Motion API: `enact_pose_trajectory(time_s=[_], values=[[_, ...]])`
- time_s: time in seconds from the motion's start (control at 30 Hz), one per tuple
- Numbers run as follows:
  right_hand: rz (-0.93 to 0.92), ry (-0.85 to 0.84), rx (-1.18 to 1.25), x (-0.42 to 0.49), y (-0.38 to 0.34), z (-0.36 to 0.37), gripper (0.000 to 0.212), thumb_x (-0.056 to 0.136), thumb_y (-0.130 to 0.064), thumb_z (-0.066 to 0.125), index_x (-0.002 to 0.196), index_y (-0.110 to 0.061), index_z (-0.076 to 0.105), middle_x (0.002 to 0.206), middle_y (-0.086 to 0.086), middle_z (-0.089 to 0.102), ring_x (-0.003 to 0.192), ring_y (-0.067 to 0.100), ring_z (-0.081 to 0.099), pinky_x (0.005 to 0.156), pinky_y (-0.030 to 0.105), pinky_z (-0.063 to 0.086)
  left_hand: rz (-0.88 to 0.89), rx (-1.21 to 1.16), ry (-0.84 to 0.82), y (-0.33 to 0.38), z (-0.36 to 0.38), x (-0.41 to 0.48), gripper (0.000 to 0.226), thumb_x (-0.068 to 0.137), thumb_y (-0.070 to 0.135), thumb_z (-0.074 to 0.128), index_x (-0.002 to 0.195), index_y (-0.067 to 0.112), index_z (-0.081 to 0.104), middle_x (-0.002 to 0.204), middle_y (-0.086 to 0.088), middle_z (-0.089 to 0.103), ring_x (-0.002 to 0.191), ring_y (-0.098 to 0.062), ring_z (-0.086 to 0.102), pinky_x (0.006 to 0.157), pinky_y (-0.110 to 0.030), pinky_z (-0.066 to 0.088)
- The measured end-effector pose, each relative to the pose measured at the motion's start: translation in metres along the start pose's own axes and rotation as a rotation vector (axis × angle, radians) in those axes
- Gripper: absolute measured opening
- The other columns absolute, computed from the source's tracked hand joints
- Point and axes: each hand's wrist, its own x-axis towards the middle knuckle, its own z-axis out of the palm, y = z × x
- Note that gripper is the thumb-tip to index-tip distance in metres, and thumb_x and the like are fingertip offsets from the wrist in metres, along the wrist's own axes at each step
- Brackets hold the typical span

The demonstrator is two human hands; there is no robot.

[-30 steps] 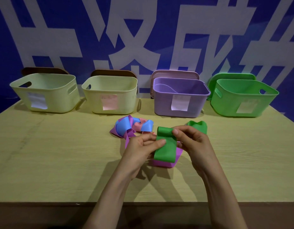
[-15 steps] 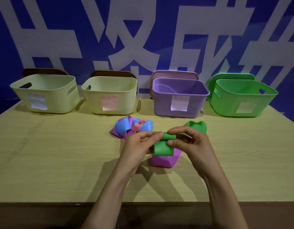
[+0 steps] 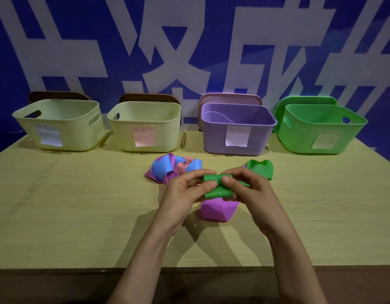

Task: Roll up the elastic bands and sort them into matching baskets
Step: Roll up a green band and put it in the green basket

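Above the middle of the table (image 3: 58,216), a little beyond its near edge, both hands hold one green band (image 3: 217,187) in the air. The left hand (image 3: 183,194) and the right hand (image 3: 253,194) each pinch it between thumb and curled fingers, one at each end of the roll.

One second ago this band hung down as a long flat strip. Now the rolled part at the top is thicker and the free tail below is short. I judge the rolling of this band is more than half done, and a few more turns remain.

Just under the hands a purple band (image 3: 218,210) lies on the table. Further out are a mixed pile (image 3: 174,168) of loose bands and a second green band (image 3: 261,168). The green basket (image 3: 299,137) waits at the far right corner.
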Motion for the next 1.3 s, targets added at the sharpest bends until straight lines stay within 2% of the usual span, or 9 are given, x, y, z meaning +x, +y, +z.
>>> enact_pose_trajectory(time_s=[0.13,0.2,0.3,0.57,0.73,0.87,1.0,1.17,1.3], values=[[0.000,0.037,0.017,0.001,0.003,0.001,0.005,0.084,-0.007,0.066,0.087,-0.010,0.069,0.081,0.001,0.064,0.067,0.003,0.056,0.060,0.017,0.048,-0.050,-0.007,-0.024,0.000,0.000,-0.001,0.029,0.083,0.001,0.065,0.111,0.007,0.065,0.098,-0.013,0.071,0.084,-0.018,0.070,0.071,-0.025,0.057],[-0.015,0.066,0.041,0.001,0.004,0.001,0.007,0.083,-0.005,0.066,0.087,-0.011,0.068,0.083,0.004,0.060,0.070,0.005,0.057,0.058,0.014,0.047,-0.095,0.006,-0.033,-0.001,0.001,-0.001,0.029,0.084,0.001,0.065,0.113,0.003,0.061,0.092,-0.013,0.071,0.075,-0.020,0.070,0.070,-0.029,0.059],[-0.040,0.069,0.080,0.000,0.003,0.001,0.013,0.081,0.001,0.066,0.088,-0.011,0.066,0.073,-0.010,0.062,0.065,0.003,0.061,0.058,0.014,0.048,-0.127,0.019,-0.026,-0.003,0.002,-0.002,0.020,0.085,-0.001,0.064,0.105,-0.003,0.062,0.079,-0.011,0.071,0.063,-0.016,0.067,0.065,-0.026,0.059],[-0.075,0.057,0.076,-0.001,0.000,-0.001,0.026,0.072,0.010,0.071,0.086,-0.012,0.069,0.089,-0.001,0.073,0.083,0.018,0.065,0.075,0.022,0.054,-0.135,0.032,-0.022,0.000,0.002,-0.004,0.019,0.079,0.000,0.069,0.097,0.005,0.067,0.079,-0.004,0.073,0.069,-0.014,0.069,0.068,-0.026,0.057],[-0.115,0.018,0.013,-0.005,-0.006,-0.004,0.028,0.070,0.017,0.070,0.082,-0.009,0.068,0.083,-0.007,0.072,0.081,0.008,0.066,0.071,0.017,0.051,-0.143,0.003,0.002,0.005,0.006,-0.004,0.038,0.072,0.037,0.066,0.093,0.006,0.071,0.082,-0.009,0.073,0.073,-0.017,0.070,0.067,-0.027,0.058],[-0.138,-0.004,-0.021,-0.009,-0.009,-0.007,0.030,0.070,0.022,0.065,0.081,-0.006,0.066,0.081,-0.008,0.072,0.084,0.005,0.067,0.074,0.016,0.050,-0.109,0.012,0.007,0.006,0.010,-0.004,0.024,0.083,0.023,0.066,0.093,0.002,0.069,0.080,-0.010,0.070,0.069,-0.015,0.068,0.067,-0.025,0.057],[-0.120,-0.030,0.045,-0.013,-0.014,-0.011,0.032,0.074,0.015,0.067,0.095,-0.010,0.067,0.092,-0.005,0.072,0.089,0.009,0.066,0.076,0.018,0.051,-0.061,-0.014,0.013,0.007,0.015,-0.007,0.021,0.085,0.018,0.063,0.097,0.001,0.068,0.078,-0.010,0.070,0.066,-0.014,0.066,0.066,-0.023,0.057],[-0.063,0.042,0.165,-0.011,-0.018,-0.010,0.035,0.068,-0.022,0.073,0.102,-0.014,0.067,0.099,0.003,0.067,0.090,0.013,0.065,0.086,0.031,0.051,0.025,-0.075,0.027,0.015,0.025,-0.008,0.007,0.086,0.011,0.061,0.090,0.007,0.066,0.072,-0.004,0.072,0.065,-0.014,0.068,0.067,-0.020,0.057],[-0.037,0.072,0.205,-0.004,-0.020,-0.005,0.024,0.077,-0.010,0.070,0.101,-0.009,0.064,0.089,0.011,0.066,0.077,0.010,0.066,0.074,0.021,0.055,0.052,-0.105,0.028,0.018,0.030,-0.003,0.007,0.085,0.010,0.062,0.090,0.005,0.065,0.071,-0.005,0.071,0.068,-0.015,0.069,0.066,-0.022,0.058]])
